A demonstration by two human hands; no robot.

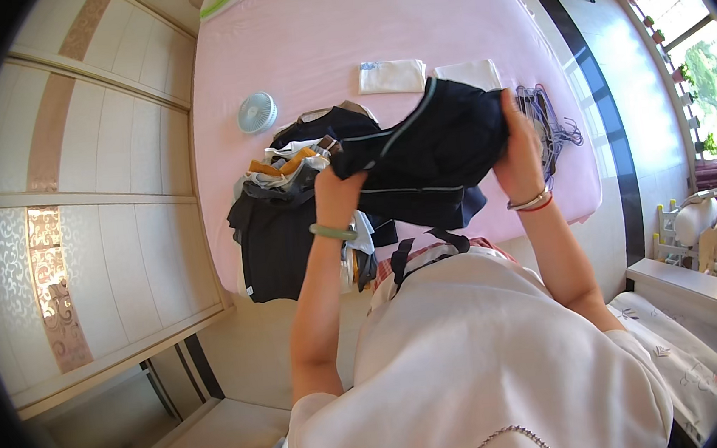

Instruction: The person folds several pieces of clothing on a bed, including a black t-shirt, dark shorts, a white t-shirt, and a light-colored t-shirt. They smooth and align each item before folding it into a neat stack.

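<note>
A black garment with thin light-blue piping (429, 154) is stretched between my two hands above the bed's near edge; its exact kind is hard to make out. My left hand (340, 193) is closed on its left end, and a green bangle circles that wrist. At the garment's right end, my right hand (521, 157) grips the cloth, its fingers partly hidden by it. Just left of the garment lies a heap of clothes (275, 248), mostly black with white, grey and mustard pieces. Part of the heap is behind my left forearm.
On the pink-sheeted bed (299, 33) a small light-blue fan (257, 112) stands at the left. Beyond the garment lie two folded white cloths (392, 77). Several purple hangers (551, 134) are bunched near the right edge. A wardrobe (105, 255) borders the bed's left side.
</note>
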